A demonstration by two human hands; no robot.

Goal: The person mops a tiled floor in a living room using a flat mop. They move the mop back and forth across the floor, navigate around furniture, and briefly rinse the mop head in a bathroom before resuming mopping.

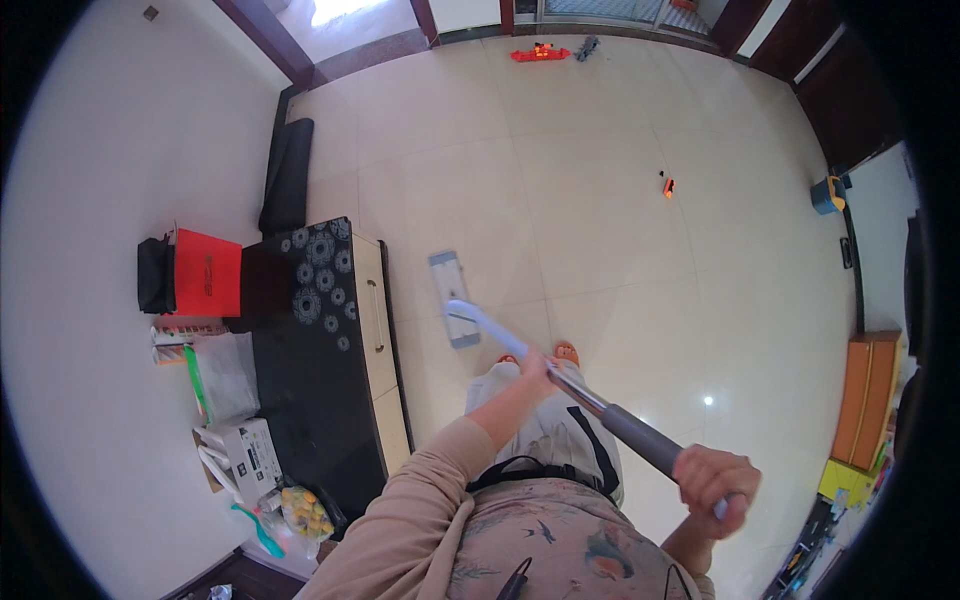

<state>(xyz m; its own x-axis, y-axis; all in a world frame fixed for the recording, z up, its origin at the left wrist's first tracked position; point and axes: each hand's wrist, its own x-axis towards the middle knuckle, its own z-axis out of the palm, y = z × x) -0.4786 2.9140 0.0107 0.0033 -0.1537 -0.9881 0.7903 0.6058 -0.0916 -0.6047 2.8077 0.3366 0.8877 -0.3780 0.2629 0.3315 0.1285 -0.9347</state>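
Note:
A flat mop (501, 334) slants across my body, its pole running from upper left to lower right. My left hand (535, 370) grips the pole around its middle, in front of my legs. Around the end of the grey handle sleeve (641, 436) my right hand (716, 487) is closed. The mop's flat rectangular head (451, 281), white with grey-blue ends, lies on the tiled floor (600, 225) beside the cabinet. Its underside is hidden.
Left stands a black-topped cabinet (315, 405) bearing a red bag (208, 274), a white box (251, 459) and a bag of yellow items (306, 512). A rolled black mat (289, 176) lies beyond. Toys lie on the floor: a red one (540, 53) and an orange one (669, 187). A bin (828, 196) stands right.

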